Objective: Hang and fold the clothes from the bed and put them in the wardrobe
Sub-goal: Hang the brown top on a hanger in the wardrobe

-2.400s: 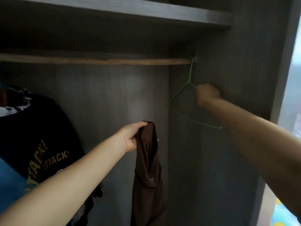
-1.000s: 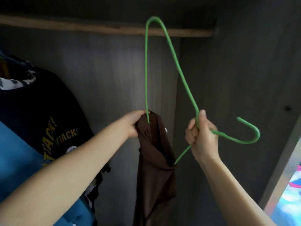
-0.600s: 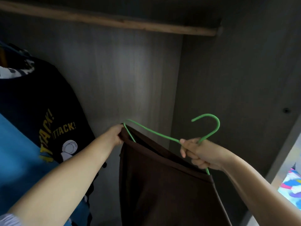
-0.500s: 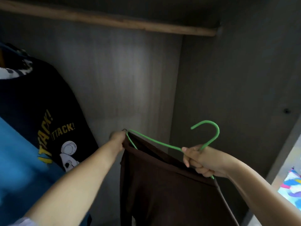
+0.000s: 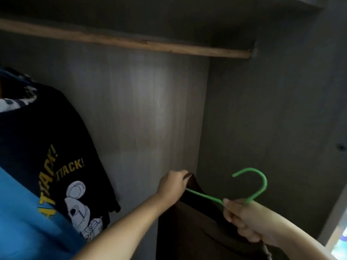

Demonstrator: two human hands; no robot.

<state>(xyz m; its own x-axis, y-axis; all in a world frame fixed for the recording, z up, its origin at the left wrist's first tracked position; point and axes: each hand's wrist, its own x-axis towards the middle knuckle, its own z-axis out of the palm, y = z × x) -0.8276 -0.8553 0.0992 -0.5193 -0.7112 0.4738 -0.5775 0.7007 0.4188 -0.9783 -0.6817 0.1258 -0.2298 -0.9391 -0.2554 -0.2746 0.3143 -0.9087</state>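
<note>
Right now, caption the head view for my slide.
Left hand and right hand fit brown garment onto green hanger below wardrobe rail.

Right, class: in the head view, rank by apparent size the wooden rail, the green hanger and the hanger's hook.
1. Wooden rail, spanning most of the frame.
2. Green hanger, partly hidden by fabric and the right hand.
3. Hook, the smallest.
</note>
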